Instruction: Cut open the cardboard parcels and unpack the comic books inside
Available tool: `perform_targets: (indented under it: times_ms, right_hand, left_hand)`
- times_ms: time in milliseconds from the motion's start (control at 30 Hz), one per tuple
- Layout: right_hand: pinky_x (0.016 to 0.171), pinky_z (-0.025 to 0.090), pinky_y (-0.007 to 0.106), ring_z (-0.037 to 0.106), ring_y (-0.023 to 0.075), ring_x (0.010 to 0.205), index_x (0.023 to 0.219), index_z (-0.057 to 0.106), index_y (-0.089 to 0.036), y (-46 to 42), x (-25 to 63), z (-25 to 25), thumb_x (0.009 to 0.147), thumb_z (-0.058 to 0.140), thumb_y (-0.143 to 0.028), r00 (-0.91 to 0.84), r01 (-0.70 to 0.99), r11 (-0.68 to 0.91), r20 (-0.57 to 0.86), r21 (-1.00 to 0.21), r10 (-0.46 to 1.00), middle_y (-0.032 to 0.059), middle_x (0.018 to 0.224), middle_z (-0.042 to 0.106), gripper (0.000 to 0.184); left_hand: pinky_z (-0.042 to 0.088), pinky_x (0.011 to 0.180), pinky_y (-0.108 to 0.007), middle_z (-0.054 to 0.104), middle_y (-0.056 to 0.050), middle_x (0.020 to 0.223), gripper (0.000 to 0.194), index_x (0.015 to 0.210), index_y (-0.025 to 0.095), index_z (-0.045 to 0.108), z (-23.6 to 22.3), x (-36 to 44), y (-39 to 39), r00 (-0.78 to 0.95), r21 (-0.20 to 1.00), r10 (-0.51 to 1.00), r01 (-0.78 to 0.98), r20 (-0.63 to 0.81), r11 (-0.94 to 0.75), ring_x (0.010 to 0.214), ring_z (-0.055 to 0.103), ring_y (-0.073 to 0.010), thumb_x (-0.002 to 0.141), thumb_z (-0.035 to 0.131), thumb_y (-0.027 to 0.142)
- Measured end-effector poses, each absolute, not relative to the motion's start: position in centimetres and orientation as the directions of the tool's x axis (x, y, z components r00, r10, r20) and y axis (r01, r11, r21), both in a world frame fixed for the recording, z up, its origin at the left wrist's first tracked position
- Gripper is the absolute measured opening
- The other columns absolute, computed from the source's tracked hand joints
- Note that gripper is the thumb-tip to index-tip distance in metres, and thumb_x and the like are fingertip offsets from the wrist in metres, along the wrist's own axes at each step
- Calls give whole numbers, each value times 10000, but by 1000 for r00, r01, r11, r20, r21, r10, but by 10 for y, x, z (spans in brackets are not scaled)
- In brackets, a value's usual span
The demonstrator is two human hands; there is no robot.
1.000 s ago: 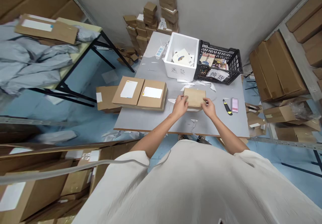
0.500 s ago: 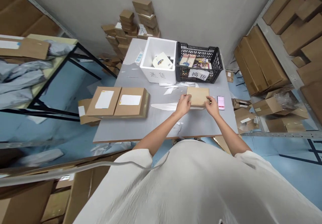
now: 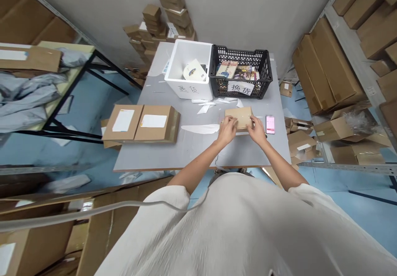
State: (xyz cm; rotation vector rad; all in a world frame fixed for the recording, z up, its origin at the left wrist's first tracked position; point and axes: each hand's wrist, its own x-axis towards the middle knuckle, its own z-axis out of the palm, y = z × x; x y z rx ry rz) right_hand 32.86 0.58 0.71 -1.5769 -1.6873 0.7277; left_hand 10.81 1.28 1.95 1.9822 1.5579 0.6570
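Note:
A small brown cardboard box [image 3: 239,114] lies on the grey table [image 3: 198,154] in front of me. My left hand [image 3: 227,131] grips its left near side, fingers curled over the top edge. At the right near corner, my right hand [image 3: 257,130] pinches the box with bent fingers. A white paper strip [image 3: 201,129] lies left of my left hand. Just right of my right hand is a phone [image 3: 270,124] with a pink lit screen. The box's underside and the fingertips beneath it are hidden.
A white foam bin [image 3: 190,86] and a black plastic crate [image 3: 266,81] holding books stand at the back. Two labelled cartons [image 3: 155,128] sit at the table's left. Paper scraps [image 3: 206,107] lie before the bin. Shelves [image 3: 369,90] with boxes flank the right.
The view has swung right, so the table sits further left in the picture. Both hands stay on the box, their fingers shifting closer together. The yellow-black cutter seen earlier is now mostly hidden.

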Motion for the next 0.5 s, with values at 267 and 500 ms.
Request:
perform_targets:
  times_ms: [267, 500]
  right_hand:
    - [1188, 591, 538, 694, 327, 1380, 1439, 723, -266, 11, 303, -5, 1053, 602, -675, -73, 428, 19, -13, -903, 997, 157, 1581, 681, 575]
    - [1309, 444, 682, 584, 396, 1497, 1235, 776, -255, 1, 299, -38, 909, 775, -484, 83, 615, -177, -159, -769, 984, 164, 1424, 723, 399]
  left_hand:
    - [512, 1200, -549, 660, -182, 1481, 555, 1509, 236, 625, 32, 92, 21, 128, 636, 992, 766, -5, -96, 1403, 629, -428, 1046, 714, 529]
    - [583, 1156, -561, 675, -203, 1507, 568, 1574, 217, 577, -1, 23, 26, 5, 685, 995, 726, -98, 64, 1403, 671, -415, 1019, 627, 331]
